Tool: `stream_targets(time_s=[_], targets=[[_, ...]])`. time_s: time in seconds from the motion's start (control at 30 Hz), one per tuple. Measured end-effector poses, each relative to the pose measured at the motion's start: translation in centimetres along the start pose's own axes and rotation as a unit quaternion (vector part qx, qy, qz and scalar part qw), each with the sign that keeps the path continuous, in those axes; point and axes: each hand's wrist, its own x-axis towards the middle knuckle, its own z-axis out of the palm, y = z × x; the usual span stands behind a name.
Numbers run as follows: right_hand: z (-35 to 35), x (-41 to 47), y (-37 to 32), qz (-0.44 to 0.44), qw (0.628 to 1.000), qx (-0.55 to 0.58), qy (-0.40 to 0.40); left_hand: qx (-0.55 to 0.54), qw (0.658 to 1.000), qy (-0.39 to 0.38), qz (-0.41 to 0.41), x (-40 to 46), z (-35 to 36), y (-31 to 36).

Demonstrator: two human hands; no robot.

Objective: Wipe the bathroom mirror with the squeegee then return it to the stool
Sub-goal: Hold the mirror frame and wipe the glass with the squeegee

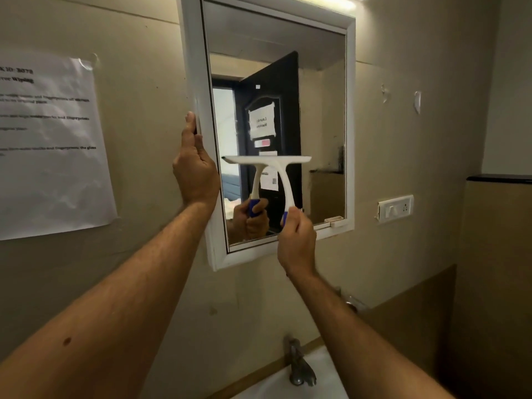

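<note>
The bathroom mirror (322, 116) hangs on the beige wall in a white frame, tilted a little. My left hand (195, 171) grips the frame's left edge at mid height. My right hand (296, 237) is closed around the blue grip of a white squeegee (270, 162). The squeegee's blade lies level against the lower half of the glass, and its reflection shows below it. The stool is out of view.
A printed paper sheet (49, 145) is taped to the wall at left. A switch and socket plate (395, 208) sits right of the mirror. Below are a metal tap (299, 364) and the white basin (319, 381). A dark ledge (498, 178) runs at right.
</note>
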Motion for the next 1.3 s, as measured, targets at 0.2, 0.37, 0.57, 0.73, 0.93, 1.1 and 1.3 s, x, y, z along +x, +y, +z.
stream_targets(time_s=[0.2, 0.37, 0.57, 0.73, 0.93, 1.1, 1.3], targets=[[-1.1, -3.4, 3.7, 0.011, 1.000, -0.012, 0.005, -0.007, 1.000, 0.002, -0.003, 0.2, 0.0, 0.1], [-0.1, -0.1, -0.8, 0.045, 0.999, 0.022, 0.004, -0.018, 1.000, -0.017, -0.005, 0.3, -0.5, -0.3], [-0.1, -0.7, 0.0, 0.049, 0.999, -0.013, -0.012, -0.014, 0.999, -0.031, 0.002, 0.5, -0.7, -0.7], [-1.0, -4.3, 3.7, 0.030, 0.999, -0.022, 0.016, -0.016, 0.999, -0.042, 0.006, 0.3, -0.3, -0.8], [-0.6, -2.8, 0.8, 0.030, 0.999, -0.009, 0.023, -0.019, 0.999, -0.027, 0.008, 0.1, -0.1, -1.0], [0.9, -0.6, -1.4, 0.024, 0.999, -0.025, 0.015, -0.023, 0.999, -0.034, 0.023, 0.3, -0.4, -1.3], [-0.5, -5.6, 5.2, 0.032, 0.999, -0.002, 0.025, -0.015, 0.999, -0.033, 0.030, 0.1, -0.2, -1.4]])
